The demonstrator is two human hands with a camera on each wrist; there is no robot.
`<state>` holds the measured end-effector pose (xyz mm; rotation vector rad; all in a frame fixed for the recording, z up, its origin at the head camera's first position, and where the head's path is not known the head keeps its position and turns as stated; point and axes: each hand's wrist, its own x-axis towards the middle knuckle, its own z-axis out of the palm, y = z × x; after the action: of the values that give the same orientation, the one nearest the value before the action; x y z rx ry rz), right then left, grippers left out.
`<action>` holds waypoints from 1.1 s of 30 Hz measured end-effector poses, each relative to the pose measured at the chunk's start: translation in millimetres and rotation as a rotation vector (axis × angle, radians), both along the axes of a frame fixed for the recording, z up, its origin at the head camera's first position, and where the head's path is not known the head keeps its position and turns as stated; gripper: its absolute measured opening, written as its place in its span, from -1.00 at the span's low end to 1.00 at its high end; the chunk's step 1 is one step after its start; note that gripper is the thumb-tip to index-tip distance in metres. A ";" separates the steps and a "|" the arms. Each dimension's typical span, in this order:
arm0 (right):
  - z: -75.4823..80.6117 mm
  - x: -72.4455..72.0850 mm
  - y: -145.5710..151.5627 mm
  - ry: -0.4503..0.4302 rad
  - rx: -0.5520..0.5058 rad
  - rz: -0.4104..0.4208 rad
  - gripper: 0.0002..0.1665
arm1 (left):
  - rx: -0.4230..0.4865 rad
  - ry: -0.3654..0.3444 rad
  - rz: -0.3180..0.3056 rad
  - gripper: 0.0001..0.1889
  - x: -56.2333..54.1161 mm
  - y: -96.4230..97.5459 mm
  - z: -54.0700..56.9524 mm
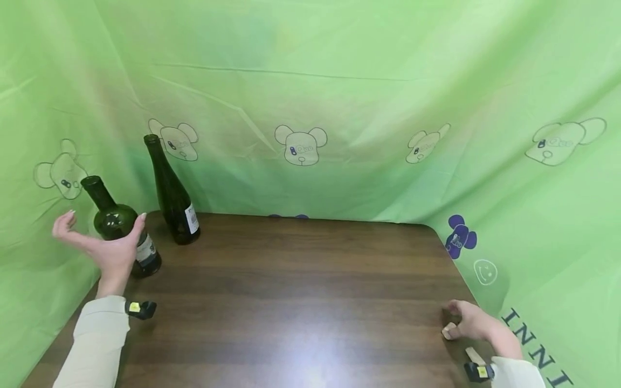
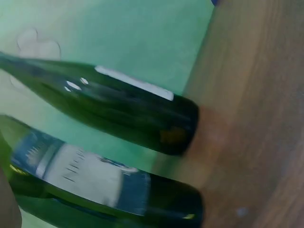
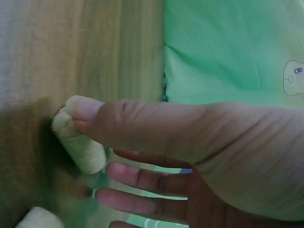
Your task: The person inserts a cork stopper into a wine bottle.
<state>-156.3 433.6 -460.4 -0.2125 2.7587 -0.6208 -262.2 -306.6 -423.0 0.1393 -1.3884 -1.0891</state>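
A dark green wine bottle (image 1: pixel 115 220) with a white and blue label (image 2: pixel 90 175) stands upright at the table's left side. My left hand (image 1: pixel 109 250) is in front of it, thumb and fingers spread apart, holding nothing. Behind stands a taller, slimmer green bottle (image 1: pixel 171 191) with a white label. At the right, my right hand (image 1: pixel 477 322) reaches over a pale cork (image 3: pixel 80 145). The thumb overlaps the cork's upper end in the right wrist view, and the other fingers stay apart from it. Another cork (image 1: pixel 474 355) lies closer to the right wrist.
The brown wooden table (image 1: pixel 291 280) has rounded far corners. A green curtain (image 1: pixel 301 81) with bear-head prints hangs behind it and along both sides. Light reflects off the near middle of the tabletop.
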 end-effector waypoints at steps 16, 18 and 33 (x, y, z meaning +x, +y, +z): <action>-13.3 10.6 5.2 0.018 -0.196 0.017 -0.66 | 0.210 -0.390 -0.197 -0.17 -6.4 -15.6 -42.5; -12.8 10.2 4.2 0.032 -0.208 0.007 -0.65 | 0.195 -0.377 -0.220 -0.20 -6.4 -11.9 -44.1; 6.8 -29.0 -36.1 0.311 -0.200 0.055 -0.68 | -0.018 -0.215 -0.580 -0.32 -6.5 65.9 -49.0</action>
<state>-185.3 397.5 -453.6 -0.4635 2.9686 -0.9192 -268.7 -240.7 -472.0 -0.1778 -1.6842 -1.5721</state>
